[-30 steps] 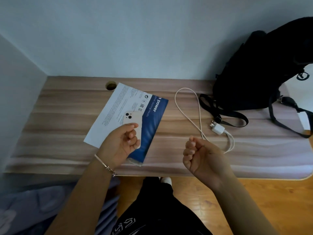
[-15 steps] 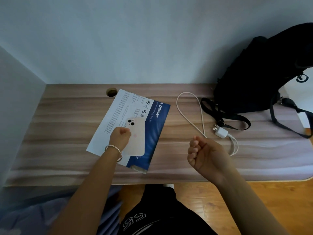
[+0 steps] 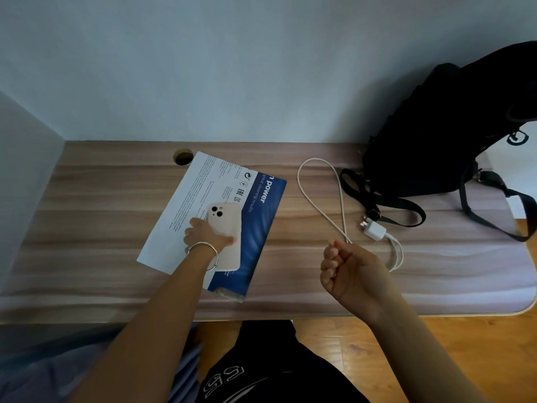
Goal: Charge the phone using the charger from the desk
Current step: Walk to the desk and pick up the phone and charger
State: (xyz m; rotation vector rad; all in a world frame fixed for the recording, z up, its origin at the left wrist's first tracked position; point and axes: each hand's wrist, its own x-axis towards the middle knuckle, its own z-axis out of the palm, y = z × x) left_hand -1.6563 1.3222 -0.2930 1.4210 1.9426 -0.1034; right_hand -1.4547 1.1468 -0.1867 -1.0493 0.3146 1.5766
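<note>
Left hand (image 3: 207,233) lowered phone (image 3: 228,221) onto leaflet (image 3: 200,187), fingers (image 3: 189,235) gripping it; right hand's (image 3: 353,274) fingers curled

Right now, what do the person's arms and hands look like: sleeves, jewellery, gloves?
Both forearms are bare, with no sleeve in view. The left hand has no glove, and its wrist carries a thin silver bangle. The right hand is also ungloved, and its wrist shows no band or watch.

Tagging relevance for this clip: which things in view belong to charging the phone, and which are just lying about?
Job: phone, held by the left hand; white charger plug; its cable.
Lying about: printed leaflet under the phone; black backpack.
</note>
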